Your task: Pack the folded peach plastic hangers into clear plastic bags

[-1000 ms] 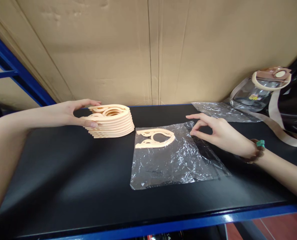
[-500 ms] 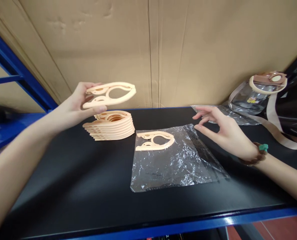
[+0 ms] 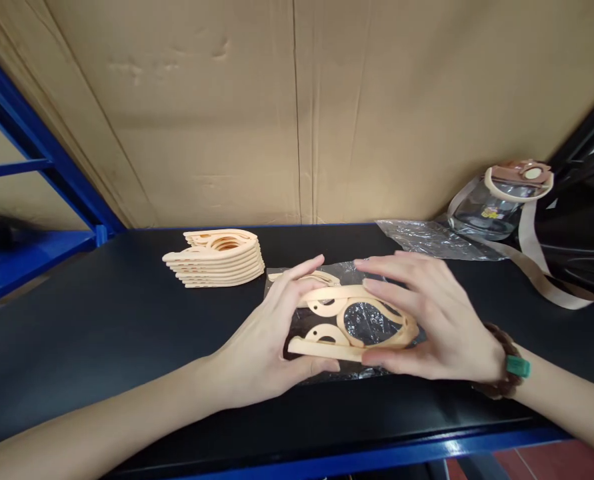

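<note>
Between both hands is a cream plastic folding hanger [image 3: 344, 292], folded up, held above the table. My left hand [image 3: 271, 340] grips its left end, thumb below and fingers on top. On the rounded right end, my right hand [image 3: 431, 320] closes with thumb under and fingers over. Beneath them lies a clear plastic bag [image 3: 349, 272], largely hidden by the hands. Another cream hanger [image 3: 321, 275] lies on the bag, partly covered. Left of the hands stands a neat stack of the same folded hangers [image 3: 221, 263].
A second clear bag [image 3: 427, 240] lies at the back right. Near it a see-through bottle [image 3: 499, 207] with a brown lid has a beige strap [image 3: 551, 283] trailing over the black table [image 3: 127, 333]. Cardboard [image 3: 201, 133] stands behind; a blue frame [image 3: 71, 173] borders the left.
My left hand has carried the hanger from above the stack rightward and down over the bag. My right hand has moved in and taken hold of its other end.
</note>
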The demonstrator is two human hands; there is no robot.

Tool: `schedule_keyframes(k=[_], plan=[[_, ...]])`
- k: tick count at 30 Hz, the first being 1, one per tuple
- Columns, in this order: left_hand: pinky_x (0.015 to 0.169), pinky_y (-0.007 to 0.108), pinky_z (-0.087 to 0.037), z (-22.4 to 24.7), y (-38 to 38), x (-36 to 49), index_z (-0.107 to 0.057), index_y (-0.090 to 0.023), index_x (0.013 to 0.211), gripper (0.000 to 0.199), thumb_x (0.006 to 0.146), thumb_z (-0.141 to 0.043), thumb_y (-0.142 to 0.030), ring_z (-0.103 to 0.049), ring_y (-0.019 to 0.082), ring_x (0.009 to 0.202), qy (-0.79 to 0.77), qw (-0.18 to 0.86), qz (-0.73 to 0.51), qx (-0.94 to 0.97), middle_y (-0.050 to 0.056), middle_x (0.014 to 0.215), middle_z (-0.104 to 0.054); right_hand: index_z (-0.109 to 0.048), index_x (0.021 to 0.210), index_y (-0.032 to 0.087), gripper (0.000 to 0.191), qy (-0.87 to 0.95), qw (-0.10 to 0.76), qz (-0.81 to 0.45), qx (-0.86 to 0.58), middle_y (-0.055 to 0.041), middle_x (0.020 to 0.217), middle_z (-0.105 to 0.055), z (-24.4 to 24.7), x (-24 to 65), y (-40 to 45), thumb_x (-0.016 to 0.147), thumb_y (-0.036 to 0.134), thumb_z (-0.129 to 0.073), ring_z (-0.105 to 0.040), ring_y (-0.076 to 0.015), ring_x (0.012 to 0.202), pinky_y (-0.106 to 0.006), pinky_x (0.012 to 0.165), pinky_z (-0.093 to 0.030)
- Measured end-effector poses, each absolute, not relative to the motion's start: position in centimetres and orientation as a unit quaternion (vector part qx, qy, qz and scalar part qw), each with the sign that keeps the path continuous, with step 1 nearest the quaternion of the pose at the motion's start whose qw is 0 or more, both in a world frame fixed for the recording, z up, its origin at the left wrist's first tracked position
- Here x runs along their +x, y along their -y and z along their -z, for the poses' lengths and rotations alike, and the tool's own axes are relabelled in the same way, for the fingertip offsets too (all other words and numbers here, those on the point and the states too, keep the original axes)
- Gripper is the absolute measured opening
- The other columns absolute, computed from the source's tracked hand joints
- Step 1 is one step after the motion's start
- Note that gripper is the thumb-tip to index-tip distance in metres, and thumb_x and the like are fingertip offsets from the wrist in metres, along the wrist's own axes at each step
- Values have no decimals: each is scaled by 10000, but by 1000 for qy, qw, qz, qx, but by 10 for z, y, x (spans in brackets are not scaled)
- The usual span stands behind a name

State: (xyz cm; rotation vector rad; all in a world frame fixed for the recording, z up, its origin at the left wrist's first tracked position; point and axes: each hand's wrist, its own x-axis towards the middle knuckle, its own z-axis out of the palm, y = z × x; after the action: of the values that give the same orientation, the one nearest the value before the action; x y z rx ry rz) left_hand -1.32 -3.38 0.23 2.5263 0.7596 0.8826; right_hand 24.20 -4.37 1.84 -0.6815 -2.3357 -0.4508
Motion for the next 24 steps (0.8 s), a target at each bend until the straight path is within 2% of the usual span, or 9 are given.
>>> schedule_keyframes(k=[4,9,13,14,15,17,19,24], plan=[[1106,511,-383,-3,32,-14,-299,-302,1376,702,824,-696,-474,-271,321,1433,-283,176,-310,891,113,1577,-216,-347,1382,198,758,914,297,131,-243,-150,1294,-606,-16,233,41,805,587,-650,-550,-287,1207,-473,1025,-397],[1092,528,-401,-2,32,-12,-323,-314,1368,700,808,-707,-482,-304,328,1420,-292,176,-308,888,104,1569,-255,-362,1382,197,705,913,300,61,-269,-126,1321,-581,-11,229,43,815,472,-679,-542,-260,1187,-411,964,-454],[1120,530,-380,-3,30,-18,-41,-318,1514,963,821,-690,-476,-285,316,1438,-323,192,-277,884,103,1616,-153,-319,1432,211,752,897,303,10,-322,-108,1334,-557,-13,238,37,796,359,-693,-529,-261,1195,-426,993,-455],[1140,531,-351,-5,28,-22,0,-314,1525,973,838,-671,-465,-270,309,1446,-322,192,-257,891,97,1619,-149,-309,1444,215,759,888,303,6,-347,-112,1348,-545,-15,245,32,798,342,-686,-527,-270,1205,-446,1004,-451],[1159,529,-317,-8,25,-25,-14,-316,1531,918,869,-637,-441,-252,298,1454,-314,188,-233,901,81,1620,-160,-295,1460,216,767,878,297,-1,-376,-120,1365,-530,-16,253,26,805,336,-676,-523,-281,1217,-463,1008,-452],[1188,512,-257,-13,18,-32,-146,-326,1522,688,946,-524,-344,-222,266,1468,-294,175,-184,921,41,1612,-206,-275,1484,219,794,861,280,-13,-423,-140,1427,-471,-20,274,13,816,399,-665,-501,-307,1262,-497,1030,-438],[1192,482,-253,-16,10,-39,-241,-317,1495,544,983,-405,-233,-224,230,1469,-298,161,-157,928,28,1599,-249,-253,1505,229,849,852,240,-27,-465,-133,1460,-445,-21,296,0,802,457,-672,-477,-323,1297,-510,1047,-428],[1135,495,-342,-11,-5,-47,-289,-253,1467,524,960,-415,-210,-306,258,1436,-355,117,-132,918,94,1547,-354,-336,1486,240,852,861,145,-32,-487,-114,1339,-574,-21,330,-13,758,503,-692,-558,-339,1202,-514,988,-475]])
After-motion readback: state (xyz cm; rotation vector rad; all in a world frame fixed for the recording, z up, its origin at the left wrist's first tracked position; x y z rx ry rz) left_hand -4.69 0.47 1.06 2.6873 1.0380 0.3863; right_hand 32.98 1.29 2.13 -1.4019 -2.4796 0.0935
